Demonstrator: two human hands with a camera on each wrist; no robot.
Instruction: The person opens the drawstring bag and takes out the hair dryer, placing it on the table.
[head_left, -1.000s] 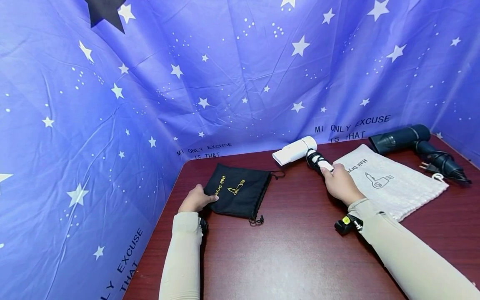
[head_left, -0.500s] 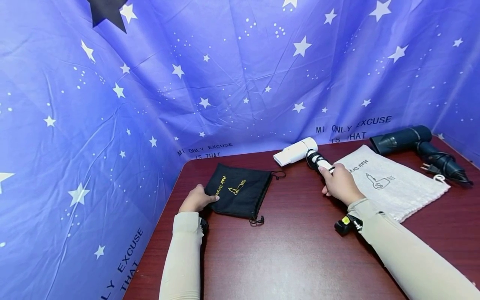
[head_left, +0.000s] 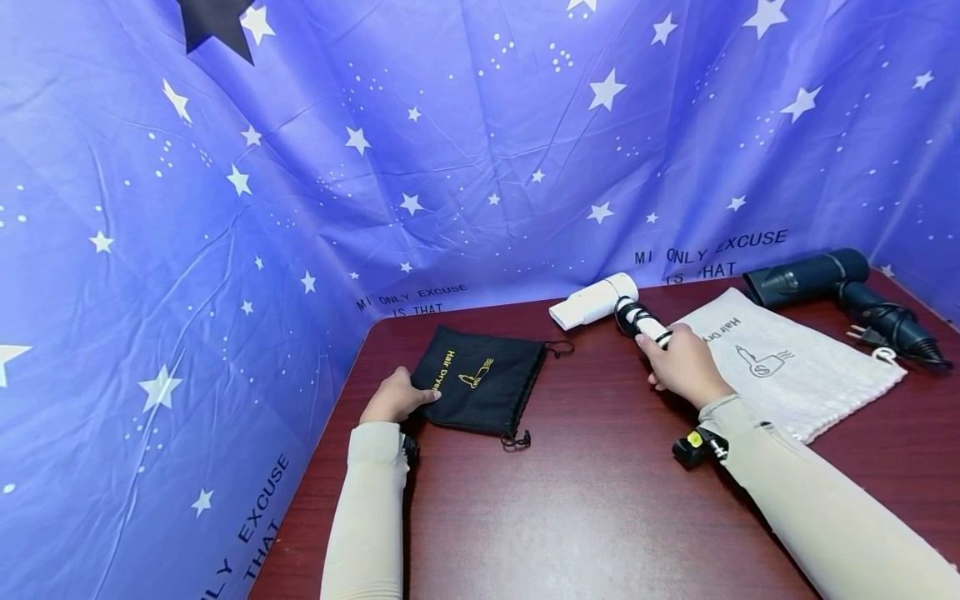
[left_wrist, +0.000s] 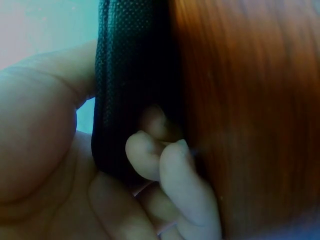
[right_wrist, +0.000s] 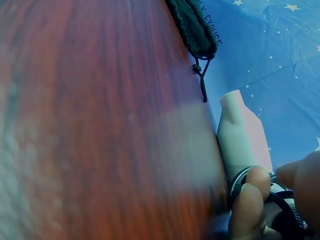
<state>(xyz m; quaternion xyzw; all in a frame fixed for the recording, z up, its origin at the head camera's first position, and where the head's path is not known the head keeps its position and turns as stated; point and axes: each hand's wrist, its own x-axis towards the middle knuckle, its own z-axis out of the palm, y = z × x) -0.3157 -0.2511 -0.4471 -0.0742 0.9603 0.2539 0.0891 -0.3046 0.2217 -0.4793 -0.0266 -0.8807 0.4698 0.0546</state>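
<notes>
A black drawstring bag point(head_left: 487, 379) with yellow "Hair Dryer" print lies on the table's left part. My left hand point(head_left: 393, 398) pinches its left edge, thumb on top; in the left wrist view the fingers point(left_wrist: 187, 185) curl at the underside of the bag point(left_wrist: 125, 75). A white hair dryer point(head_left: 596, 302) lies near the back edge, nozzle to the left, its black cord point(head_left: 633, 317) wound round the handle. My right hand point(head_left: 684, 365) grips the handle's lower end. In the right wrist view the fingertips point(right_wrist: 257, 180) sit at the cord, below the dryer's white barrel point(right_wrist: 242, 140).
A white drawstring bag point(head_left: 795, 367) with a printed dryer drawing lies right of my right hand. Beyond it rests a black hair dryer point(head_left: 810, 279) with its cord wrapped and plug showing. A blue starry curtain point(head_left: 480, 150) rises behind the reddish-brown table point(head_left: 547, 500).
My right hand's fingers have curled further round the white hair dryer's handle. The left hand keeps its hold on the black bag, and both things lie in place.
</notes>
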